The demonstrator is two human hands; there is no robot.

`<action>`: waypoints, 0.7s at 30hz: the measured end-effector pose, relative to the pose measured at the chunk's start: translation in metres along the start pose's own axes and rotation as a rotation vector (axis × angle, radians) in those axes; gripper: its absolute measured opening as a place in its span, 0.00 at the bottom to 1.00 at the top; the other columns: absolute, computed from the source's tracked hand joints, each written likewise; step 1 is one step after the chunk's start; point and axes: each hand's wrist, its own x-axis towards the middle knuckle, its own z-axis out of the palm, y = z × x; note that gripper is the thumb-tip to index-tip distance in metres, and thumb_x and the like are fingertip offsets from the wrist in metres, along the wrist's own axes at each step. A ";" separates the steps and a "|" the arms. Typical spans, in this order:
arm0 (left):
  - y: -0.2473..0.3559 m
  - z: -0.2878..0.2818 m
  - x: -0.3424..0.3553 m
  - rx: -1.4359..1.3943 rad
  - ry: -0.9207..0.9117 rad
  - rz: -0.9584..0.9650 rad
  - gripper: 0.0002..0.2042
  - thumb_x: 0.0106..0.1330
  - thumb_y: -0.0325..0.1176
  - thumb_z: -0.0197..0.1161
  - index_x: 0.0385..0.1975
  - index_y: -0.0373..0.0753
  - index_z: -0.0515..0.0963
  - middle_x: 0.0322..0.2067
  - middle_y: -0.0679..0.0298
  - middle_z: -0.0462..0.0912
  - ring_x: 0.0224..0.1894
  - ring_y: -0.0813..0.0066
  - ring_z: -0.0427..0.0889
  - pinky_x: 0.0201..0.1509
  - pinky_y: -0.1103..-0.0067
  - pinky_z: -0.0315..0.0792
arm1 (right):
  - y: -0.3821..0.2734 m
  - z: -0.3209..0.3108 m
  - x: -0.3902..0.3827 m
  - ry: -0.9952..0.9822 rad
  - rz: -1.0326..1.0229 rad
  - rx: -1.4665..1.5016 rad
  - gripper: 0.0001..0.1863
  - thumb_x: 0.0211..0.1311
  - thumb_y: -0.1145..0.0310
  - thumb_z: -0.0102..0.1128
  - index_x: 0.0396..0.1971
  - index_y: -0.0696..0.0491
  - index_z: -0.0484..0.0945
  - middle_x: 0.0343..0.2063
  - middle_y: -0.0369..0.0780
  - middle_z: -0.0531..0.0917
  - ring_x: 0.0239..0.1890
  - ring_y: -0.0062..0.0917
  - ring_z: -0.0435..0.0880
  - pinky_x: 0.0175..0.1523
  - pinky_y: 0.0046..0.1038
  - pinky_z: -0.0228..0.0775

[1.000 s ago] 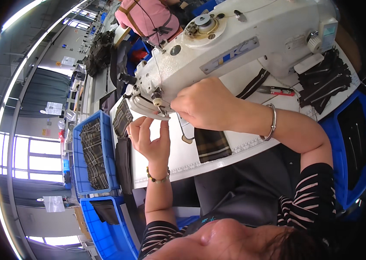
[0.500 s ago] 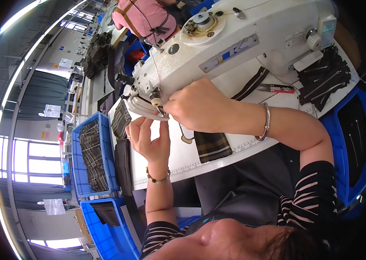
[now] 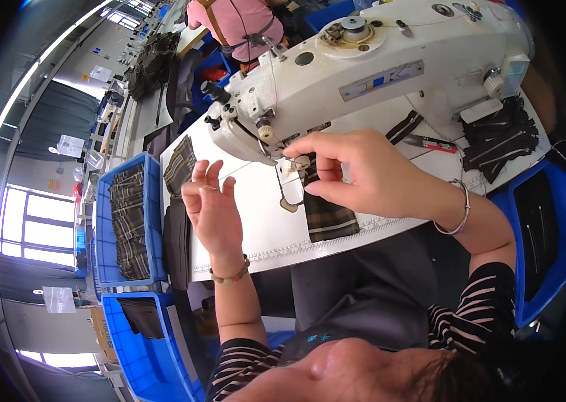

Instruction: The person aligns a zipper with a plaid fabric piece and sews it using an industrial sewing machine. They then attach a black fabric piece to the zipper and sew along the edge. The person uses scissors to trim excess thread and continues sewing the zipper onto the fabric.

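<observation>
A white sewing machine [image 3: 390, 57] stands on a white table [image 3: 243, 201]. My right hand [image 3: 357, 174] is beside its needle area [image 3: 286, 161], index finger reaching toward the thread there, thumb and index apart; I cannot tell whether the fingertip touches anything. Dark plaid fabric [image 3: 333, 221] lies under that hand. My left hand [image 3: 213, 208] is raised left of the needle, its fingers loosely bent, apart and holding nothing I can see.
Blue bins [image 3: 156, 234] stand at the left, another [image 3: 554, 261] at the right. Folded plaid pieces [image 3: 179, 161] lie at the table's left. Zippers [image 3: 501, 141] and red-handled snips [image 3: 434, 144] lie at the right. A person in pink [image 3: 236, 27] works beyond the machine.
My left hand has drawn away from the needle, down-left, fingers looser. My right hand's fingers have spread from a closed grip. The view has shifted slightly, showing more of the needle area.
</observation>
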 end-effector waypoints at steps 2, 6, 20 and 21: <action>0.001 -0.005 0.001 -0.309 -0.071 -0.066 0.06 0.83 0.36 0.51 0.47 0.46 0.75 0.71 0.64 0.73 0.74 0.58 0.69 0.77 0.54 0.64 | 0.000 0.000 -0.008 -0.029 0.006 0.211 0.24 0.60 0.71 0.70 0.58 0.55 0.80 0.25 0.40 0.84 0.27 0.26 0.83 0.36 0.32 0.73; 0.003 -0.004 -0.012 -0.688 -0.060 -0.208 0.07 0.85 0.35 0.46 0.48 0.44 0.73 0.36 0.73 0.82 0.53 0.66 0.85 0.78 0.52 0.62 | 0.003 0.015 -0.017 -0.017 -0.033 0.264 0.29 0.61 0.73 0.70 0.64 0.56 0.76 0.37 0.42 0.88 0.40 0.26 0.86 0.49 0.30 0.77; 0.009 0.028 -0.163 -0.149 -0.221 -0.818 0.12 0.79 0.38 0.60 0.35 0.38 0.73 0.24 0.65 0.76 0.25 0.79 0.71 0.32 0.78 0.66 | 0.025 0.090 -0.032 0.003 0.434 0.834 0.13 0.75 0.69 0.63 0.53 0.59 0.80 0.46 0.40 0.87 0.29 0.13 0.80 0.35 0.16 0.73; 0.009 0.028 -0.163 -0.080 -0.300 -0.724 0.11 0.79 0.38 0.59 0.35 0.38 0.75 0.27 0.64 0.79 0.29 0.78 0.75 0.34 0.78 0.69 | 0.027 0.095 -0.028 0.000 0.478 0.955 0.12 0.77 0.67 0.61 0.51 0.59 0.81 0.42 0.40 0.88 0.26 0.12 0.78 0.32 0.15 0.71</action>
